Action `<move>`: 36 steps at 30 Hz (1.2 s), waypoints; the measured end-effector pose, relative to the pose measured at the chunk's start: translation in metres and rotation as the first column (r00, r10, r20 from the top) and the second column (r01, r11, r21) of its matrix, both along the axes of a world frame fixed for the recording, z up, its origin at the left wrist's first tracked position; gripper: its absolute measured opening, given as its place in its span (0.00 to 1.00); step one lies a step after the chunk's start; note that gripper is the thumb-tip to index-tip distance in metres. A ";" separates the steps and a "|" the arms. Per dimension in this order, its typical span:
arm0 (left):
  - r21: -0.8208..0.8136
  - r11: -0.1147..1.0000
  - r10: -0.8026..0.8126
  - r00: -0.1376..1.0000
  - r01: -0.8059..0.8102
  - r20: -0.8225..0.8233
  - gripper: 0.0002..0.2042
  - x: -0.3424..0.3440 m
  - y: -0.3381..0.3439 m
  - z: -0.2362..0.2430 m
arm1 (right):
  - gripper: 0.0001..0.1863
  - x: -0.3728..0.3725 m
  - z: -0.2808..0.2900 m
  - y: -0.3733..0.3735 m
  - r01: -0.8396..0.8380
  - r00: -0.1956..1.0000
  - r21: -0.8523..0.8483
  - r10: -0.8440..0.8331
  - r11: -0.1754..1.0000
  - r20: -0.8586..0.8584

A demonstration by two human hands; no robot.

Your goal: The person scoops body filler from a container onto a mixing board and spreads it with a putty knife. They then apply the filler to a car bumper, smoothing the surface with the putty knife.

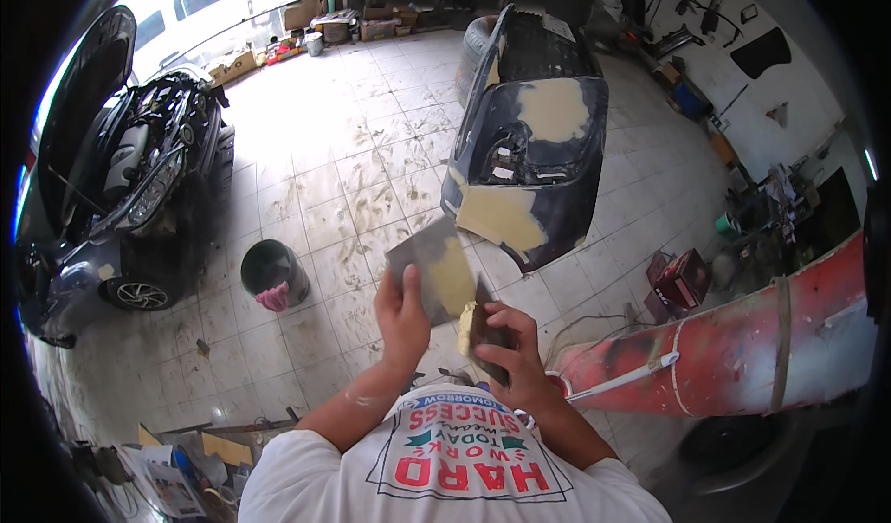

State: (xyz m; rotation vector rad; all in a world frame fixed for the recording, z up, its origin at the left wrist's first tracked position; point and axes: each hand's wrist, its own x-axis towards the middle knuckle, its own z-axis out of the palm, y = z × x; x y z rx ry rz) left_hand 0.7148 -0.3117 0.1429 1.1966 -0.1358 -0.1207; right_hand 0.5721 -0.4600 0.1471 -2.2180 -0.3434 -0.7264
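Observation:
My left hand [403, 326] is closed on the near edge of a flat grey mixing plate [416, 252], its thumb on top. Pale yellow body filler [449, 277] is smeared over the plate's right side. In my right hand [522, 351], pinched between thumb and fingers, is a dark putty spreader [491, 363]. A thick bead of the same filler [466, 328] runs along the spreader's left edge, close to the plate. Ahead of both hands, a dark car body panel [580, 175] rests on the floor with broad patches of dried-looking yellow filler.
A dark bucket [295, 268] with a pink cloth [271, 298] over its rim stands to the left on tiles. Farther left is a car [121, 217] with its hood raised. At the right lies a large red body part [733, 342], with a dark red box [682, 277] behind.

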 end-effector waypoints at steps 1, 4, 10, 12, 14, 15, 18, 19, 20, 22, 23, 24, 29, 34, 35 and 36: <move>-0.171 0.977 -0.176 0.930 0.126 -0.322 0.11 0.000 -0.001 -0.001 | 0.43 0.003 -0.005 -0.003 0.001 1.000 0.043 -0.002 0.999 0.013; -0.347 0.904 -0.414 0.716 0.251 -0.561 0.13 -0.003 0.001 -0.009 | 0.47 0.021 -0.024 -0.026 0.081 0.992 0.027 -0.078 0.996 -0.096; -0.011 0.944 -0.325 0.924 0.330 -0.200 0.13 -0.012 0.010 -0.025 | 0.36 0.012 -0.013 -0.077 0.208 0.837 -0.378 -0.364 0.902 -0.409; 0.455 0.851 -0.318 0.947 0.263 0.048 0.12 -0.016 0.009 -0.024 | 0.35 0.011 0.004 -0.074 0.223 0.930 -0.319 -0.299 0.921 -0.215; 0.495 0.853 -0.327 0.908 0.165 0.260 0.10 -0.020 0.004 -0.018 | 0.34 0.018 0.018 -0.058 0.183 0.958 -0.263 -0.232 0.947 -0.168; 0.506 0.854 -0.300 0.910 0.122 0.287 0.09 -0.021 0.000 -0.014 | 0.33 0.021 0.020 -0.047 0.144 0.966 -0.231 -0.187 0.962 -0.180; 0.408 0.913 -0.183 0.910 0.016 0.372 0.07 -0.018 -0.009 -0.002 | 0.31 0.022 0.015 -0.022 0.105 0.970 -0.243 -0.154 0.964 -0.190; 0.401 0.916 -0.159 0.903 -0.017 0.400 0.07 -0.016 -0.011 0.001 | 0.31 0.020 0.010 -0.017 0.093 0.967 -0.243 -0.145 0.966 -0.207; 0.394 0.918 -0.133 0.895 -0.051 0.425 0.06 -0.013 -0.011 0.004 | 0.30 0.017 0.005 -0.014 0.080 0.977 -0.235 -0.123 0.969 -0.175; 0.339 0.937 -0.067 0.910 -0.082 0.408 0.07 -0.004 -0.010 0.007 | 0.31 0.012 -0.002 -0.010 0.045 0.962 -0.182 -0.092 0.982 -0.259; 0.298 0.952 -0.056 0.913 -0.073 0.404 0.07 0.001 -0.009 0.009 | 0.31 0.008 -0.003 -0.008 0.030 0.957 -0.181 -0.080 0.983 -0.278; 0.290 0.949 -0.005 0.914 -0.124 0.407 0.08 0.005 -0.009 0.009 | 0.31 0.005 -0.004 -0.007 0.023 0.952 -0.175 -0.075 0.984 -0.297; -0.158 0.984 -0.097 0.988 0.078 -0.119 0.11 0.008 -0.014 0.007 | 0.41 -0.004 -0.003 -0.001 -0.077 0.993 0.121 0.066 0.990 0.096; -0.325 0.904 -0.411 0.773 0.277 -0.484 0.14 -0.017 -0.003 -0.007 | 0.43 0.018 -0.023 -0.033 0.187 0.979 -0.072 -0.193 0.980 -0.074; -0.303 0.916 -0.384 0.793 0.263 -0.473 0.14 -0.020 0.000 -0.012 | 0.42 0.019 -0.026 -0.037 0.216 0.960 -0.124 -0.234 0.968 -0.154; -0.303 0.922 -0.362 0.815 0.241 -0.453 0.14 -0.020 0.001 -0.017 | 0.41 0.019 -0.028 -0.041 0.252 0.944 -0.158 -0.278 0.955 -0.179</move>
